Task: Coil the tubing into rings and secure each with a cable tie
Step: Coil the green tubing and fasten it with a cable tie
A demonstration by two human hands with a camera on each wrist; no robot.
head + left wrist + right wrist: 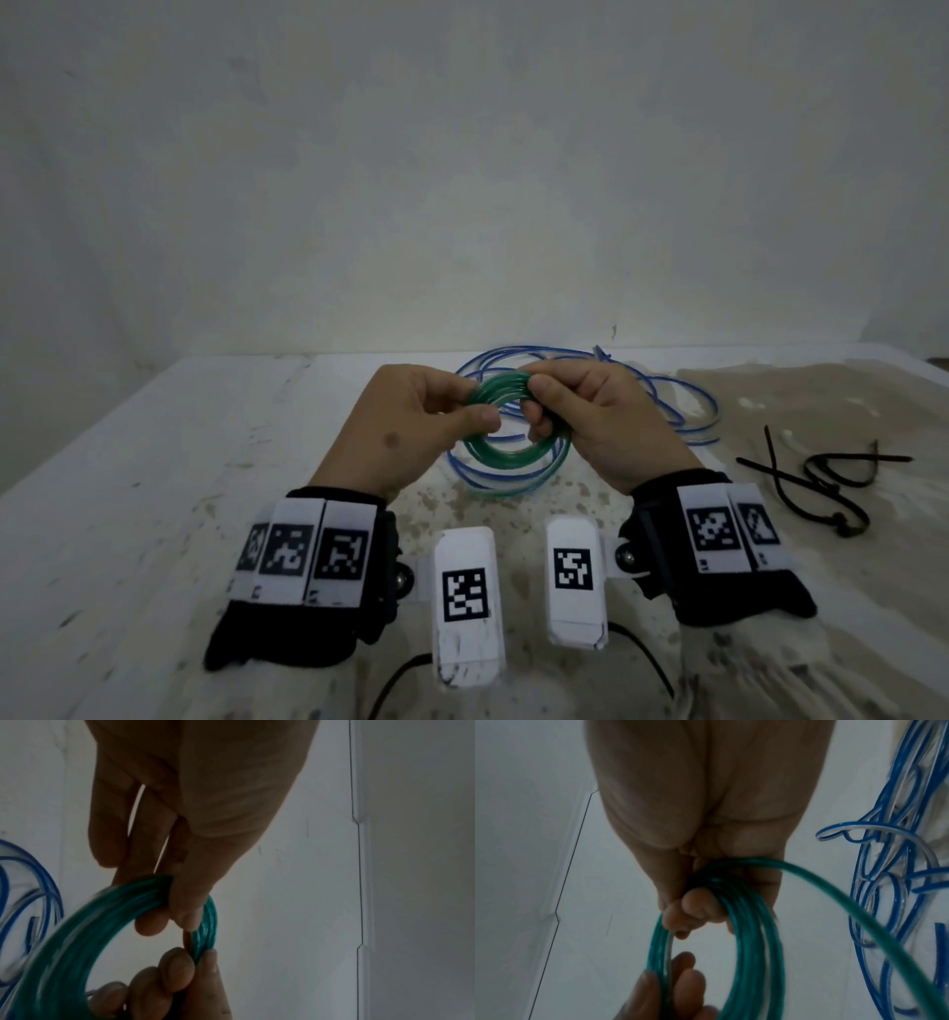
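A green tubing coil (500,455) of several turns is held above the table between both hands. My left hand (475,406) pinches its upper left arc between thumb and fingers, and the left wrist view shows that pinch on the green coil (102,923). My right hand (539,401) grips the upper right arc, with its fingers curled round the bundled turns (752,943). One green strand (859,912) swings wider than the others. Loose blue tubing (667,406) sprawls on the table under and behind the hands. Black cable ties (821,478) lie to the right.
The white, stained table (154,462) ends at a pale wall just behind the blue tubing. White marker-tagged camera blocks (464,601) hang from both wrists near the front, with black cords trailing below them.
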